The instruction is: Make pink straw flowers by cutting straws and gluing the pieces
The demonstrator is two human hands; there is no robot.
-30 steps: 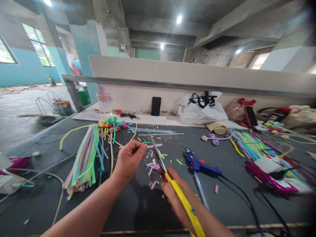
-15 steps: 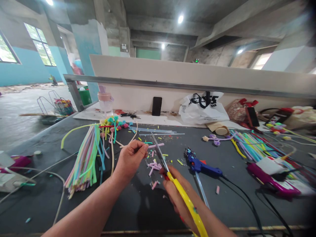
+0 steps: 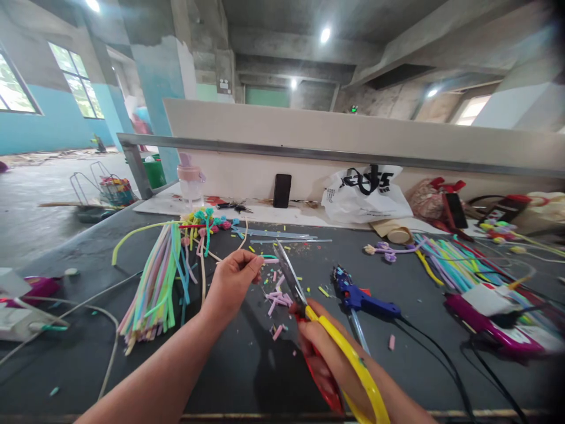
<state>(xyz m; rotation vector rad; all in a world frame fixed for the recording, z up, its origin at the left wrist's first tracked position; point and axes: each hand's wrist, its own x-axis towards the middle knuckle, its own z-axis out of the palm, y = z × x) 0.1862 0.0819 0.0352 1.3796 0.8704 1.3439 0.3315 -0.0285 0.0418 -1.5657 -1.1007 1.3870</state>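
My left hand (image 3: 236, 280) is closed in a pinch above the middle of the table; whatever lies between the fingertips is too small to make out. In my right hand (image 3: 324, 338) is a pair of scissors (image 3: 291, 277) with yellow and red handles, blades pointing away and slightly parted, just right of the left fingertips. Beneath the blades lie several short lilac cut pieces (image 3: 277, 299). A teal piece (image 3: 270, 257) is on the table just beyond my left fingertips.
A bundle of pastel fuzzy stems (image 3: 152, 282) lies left, another bundle (image 3: 450, 259) right. Right of the scissors rests a blue glue gun (image 3: 368, 302) with a trailing cord. At the back stand a phone (image 3: 282, 191), a cup (image 3: 190, 182) and a white bag (image 3: 364, 194).
The lilac stem that stuck out from my left fingers across the blades no longer shows there. The scissor handles have spread wider, with the red one now in view.
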